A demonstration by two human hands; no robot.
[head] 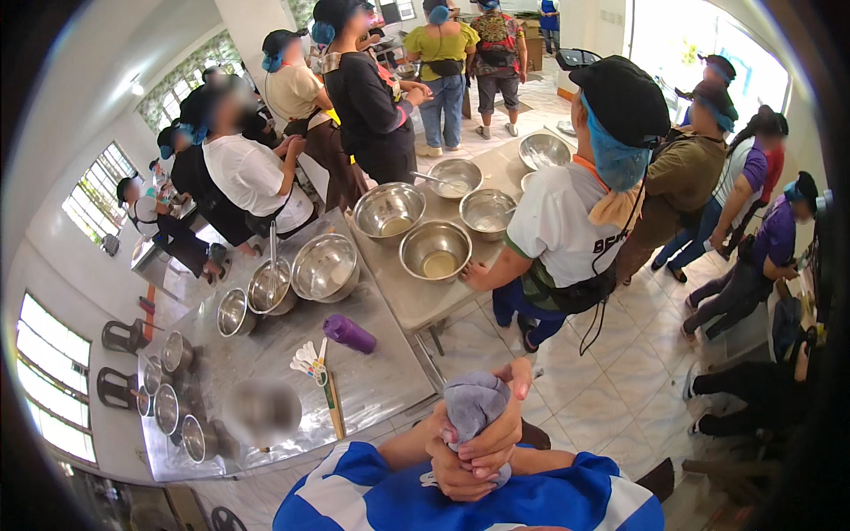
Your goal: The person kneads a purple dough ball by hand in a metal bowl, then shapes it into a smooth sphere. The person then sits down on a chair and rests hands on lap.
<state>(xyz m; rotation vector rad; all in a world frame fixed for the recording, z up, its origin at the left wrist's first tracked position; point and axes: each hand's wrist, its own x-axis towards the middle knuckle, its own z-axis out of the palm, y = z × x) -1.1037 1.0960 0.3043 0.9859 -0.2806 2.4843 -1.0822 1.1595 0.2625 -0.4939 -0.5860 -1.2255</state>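
Close in front of my chest, a bunched grey cloth (475, 401) is squeezed between both palms. The fingers of my left hand (455, 468) wrap its lower part. My right hand (501, 431) closes around its right side, with one digit raised beside the top fold. Part of the cloth is hidden behind the fingers. To the left, on the metal table (279, 372), lie a set of measuring spoons (311, 362), a wooden stick (334, 405) and a purple cylindrical container (350, 333). Behind them stand steel mixing bowls (325, 267), one holding a whisk (273, 259).
A person in a white shirt (564, 212) stands at the adjoining table (425, 308), a hand beside a bowl of pale liquid (438, 255). Several small bowls (199, 438) line the metal table's left end. Dark plastic chairs (123, 336) stand beyond it. Other people are around the room.
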